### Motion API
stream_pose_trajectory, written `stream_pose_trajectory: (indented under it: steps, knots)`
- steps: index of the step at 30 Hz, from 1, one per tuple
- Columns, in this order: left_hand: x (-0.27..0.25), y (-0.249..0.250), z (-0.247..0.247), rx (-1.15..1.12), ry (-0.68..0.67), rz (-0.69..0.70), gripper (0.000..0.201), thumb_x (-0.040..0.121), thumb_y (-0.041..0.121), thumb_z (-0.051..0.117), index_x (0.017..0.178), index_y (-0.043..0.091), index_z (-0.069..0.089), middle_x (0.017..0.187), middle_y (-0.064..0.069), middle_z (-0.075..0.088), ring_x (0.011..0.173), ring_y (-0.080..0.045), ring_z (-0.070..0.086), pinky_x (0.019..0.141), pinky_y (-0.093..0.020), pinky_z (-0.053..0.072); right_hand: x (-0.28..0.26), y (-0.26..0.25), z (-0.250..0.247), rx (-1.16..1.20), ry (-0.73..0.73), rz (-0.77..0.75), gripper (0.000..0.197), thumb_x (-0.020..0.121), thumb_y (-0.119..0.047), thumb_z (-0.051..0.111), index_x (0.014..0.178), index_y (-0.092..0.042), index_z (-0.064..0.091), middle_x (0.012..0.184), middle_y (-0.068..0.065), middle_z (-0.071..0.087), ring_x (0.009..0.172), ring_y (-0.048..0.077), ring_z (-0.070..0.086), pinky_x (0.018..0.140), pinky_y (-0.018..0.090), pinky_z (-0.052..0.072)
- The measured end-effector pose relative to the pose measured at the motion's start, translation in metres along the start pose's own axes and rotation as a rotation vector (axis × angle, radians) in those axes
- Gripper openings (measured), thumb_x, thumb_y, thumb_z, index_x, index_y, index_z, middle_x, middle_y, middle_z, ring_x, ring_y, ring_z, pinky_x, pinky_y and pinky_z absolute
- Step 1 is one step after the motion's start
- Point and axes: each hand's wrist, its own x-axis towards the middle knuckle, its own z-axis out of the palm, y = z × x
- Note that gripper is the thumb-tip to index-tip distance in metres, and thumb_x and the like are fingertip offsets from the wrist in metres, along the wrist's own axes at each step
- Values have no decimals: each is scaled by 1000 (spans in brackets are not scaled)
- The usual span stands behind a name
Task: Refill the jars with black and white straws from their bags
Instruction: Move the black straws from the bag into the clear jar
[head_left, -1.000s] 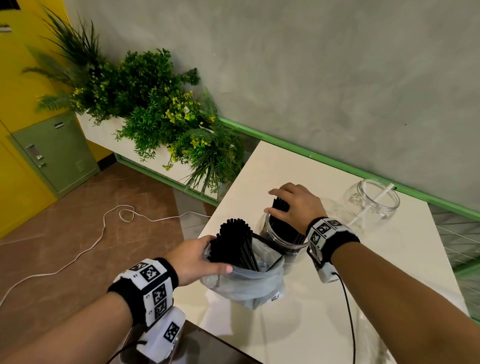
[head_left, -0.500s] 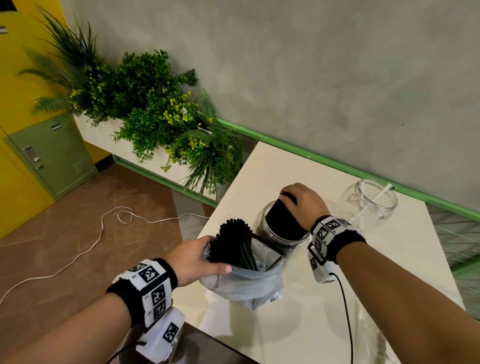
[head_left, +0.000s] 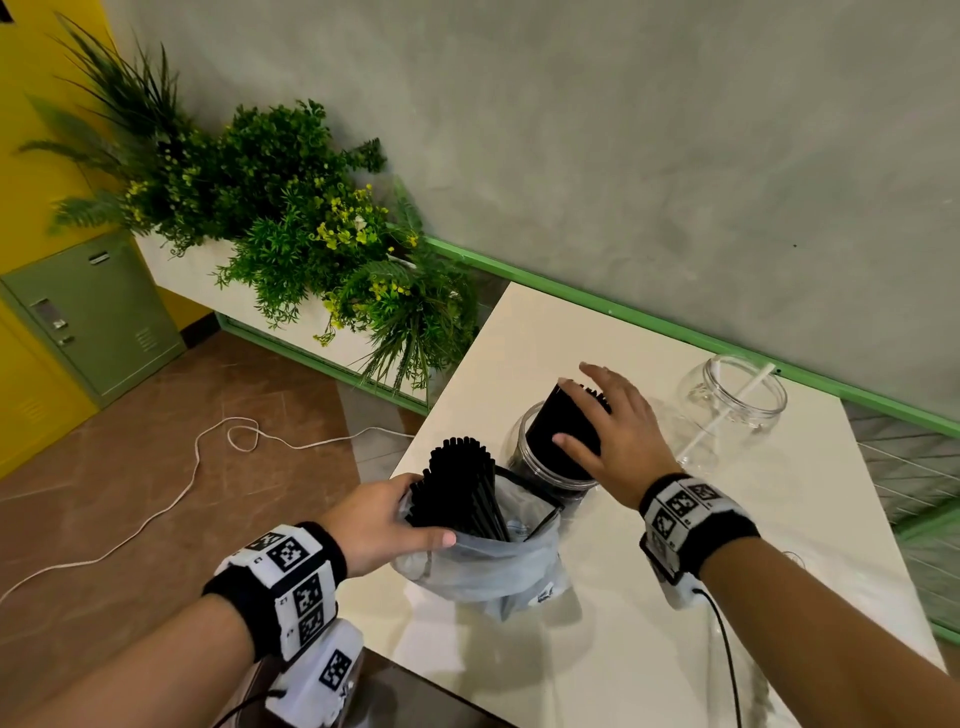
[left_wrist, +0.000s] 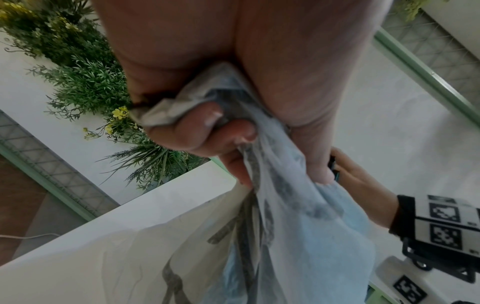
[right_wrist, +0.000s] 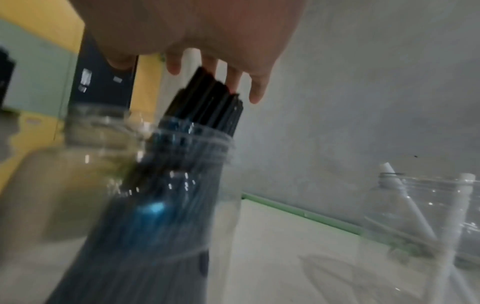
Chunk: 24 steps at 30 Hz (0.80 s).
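Note:
A clear jar (head_left: 540, 475) (right_wrist: 182, 185) on the white table (head_left: 649, 623) holds a bundle of black straws (head_left: 569, 426) (right_wrist: 207, 102) that sticks out of its mouth and leans away from me. My right hand (head_left: 615, 421) (right_wrist: 197, 41) rests on the bundle's top with straight, spread fingers, its thumb lying against the side. My left hand (head_left: 410, 519) (left_wrist: 221, 133) grips the rim of a thin plastic bag (head_left: 493, 566) (left_wrist: 285, 236), which stands beside the jar with more black straws (head_left: 460, 483) upright in it. A second clear jar (head_left: 737, 405) (right_wrist: 428, 216) at the back right holds two white straws (head_left: 727, 415) (right_wrist: 405, 197).
The table's left edge drops to a brown floor with a white cable (head_left: 197, 467) on it. A planter of green plants (head_left: 291, 223) stands at the far left. A grey wall with a green rail (head_left: 649, 322) runs behind the table.
My right hand, curled over the straw bundle at the jar's mouth before, has straightened its fingers and risen a little. The bundle now leans further away. The left hand has kept its hold on the bag.

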Motion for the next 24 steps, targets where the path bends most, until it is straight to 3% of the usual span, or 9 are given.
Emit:
stream_pose_trajectory:
  steps: [4,7,10,14,17,21,24]
  knots:
    - [0,0,0,-3,-1,-1,117,39,98,46,126,20,51,116,8,64,104,-8,59,89,-31,50,16,4,6,-12,-111,36,64,89,-66,34,146,-38,25,154,-3,23,139,26,24,111,44,30]
    - [-1,1,-1,2,-12,2,120,37,99,44,127,20,50,117,7,63,105,-8,58,88,-27,49,33,-2,7,44,-144,90,52,92,-56,45,139,-33,42,139,-2,45,125,22,38,97,37,41]
    - [-2,3,-2,-12,-10,1,122,35,99,43,128,20,50,118,8,62,105,-7,58,87,-22,47,43,-9,7,94,-29,117,34,94,-47,50,115,-23,62,107,0,60,105,22,48,81,33,43]
    - [-2,4,-2,-26,-7,0,119,35,98,45,126,21,51,115,9,63,104,-6,58,87,-23,48,52,-7,6,129,92,101,25,94,-34,56,98,-14,69,91,5,62,92,27,50,78,36,45]
    - [-1,3,-2,-11,-4,2,116,35,99,43,121,21,53,109,11,63,99,-6,59,82,-22,48,53,-1,8,57,20,115,26,94,-36,53,101,-15,68,95,5,64,94,29,50,81,40,45]
    - [0,2,-2,-14,-4,7,114,36,99,43,120,22,54,110,9,64,100,-7,59,85,-27,49,50,0,7,116,-25,108,28,97,-30,50,122,-24,60,113,1,60,105,25,51,86,38,47]
    - [1,1,-1,-21,-5,8,115,37,98,45,121,21,53,111,8,64,101,-8,59,87,-28,49,51,-2,7,115,-85,95,27,98,-31,47,119,-28,62,114,-1,61,105,25,53,85,39,49]
